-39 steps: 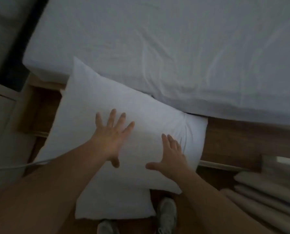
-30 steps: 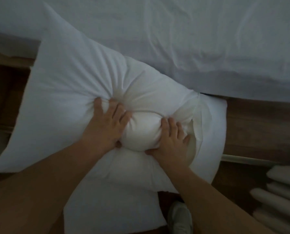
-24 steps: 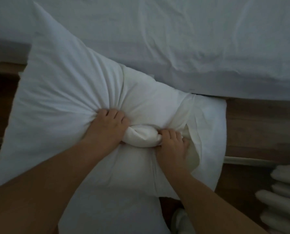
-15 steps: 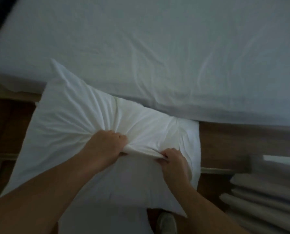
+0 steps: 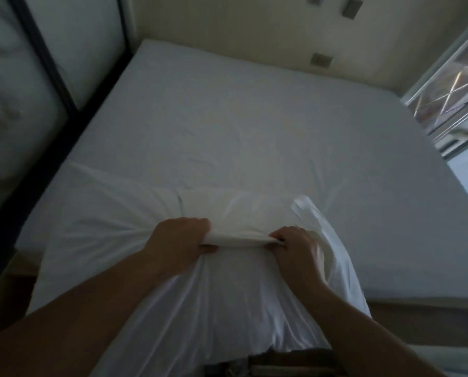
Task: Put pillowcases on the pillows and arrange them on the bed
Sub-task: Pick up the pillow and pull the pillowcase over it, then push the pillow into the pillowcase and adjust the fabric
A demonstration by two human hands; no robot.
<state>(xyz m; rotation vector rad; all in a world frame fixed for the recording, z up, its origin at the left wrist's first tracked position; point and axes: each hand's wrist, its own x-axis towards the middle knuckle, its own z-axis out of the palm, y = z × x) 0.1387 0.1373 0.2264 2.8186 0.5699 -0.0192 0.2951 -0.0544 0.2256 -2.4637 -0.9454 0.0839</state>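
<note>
The pillow (image 5: 135, 240) has come up off the floor since a moment ago and now lies over the near edge of the bed (image 5: 254, 126); both hands stay clenched on a bunched ridge of its white cover, left hand (image 5: 178, 242) and right hand (image 5: 295, 247) a little apart. No writing is readable anywhere; the room is dim, with a beige wall (image 5: 227, 23), a dark-framed panel (image 5: 37, 63) at left and a window (image 5: 450, 85) at right.

Pillow (image 5: 124, 240) — now up over the bed (image 5: 254, 118), no longer beside its frame.
</note>
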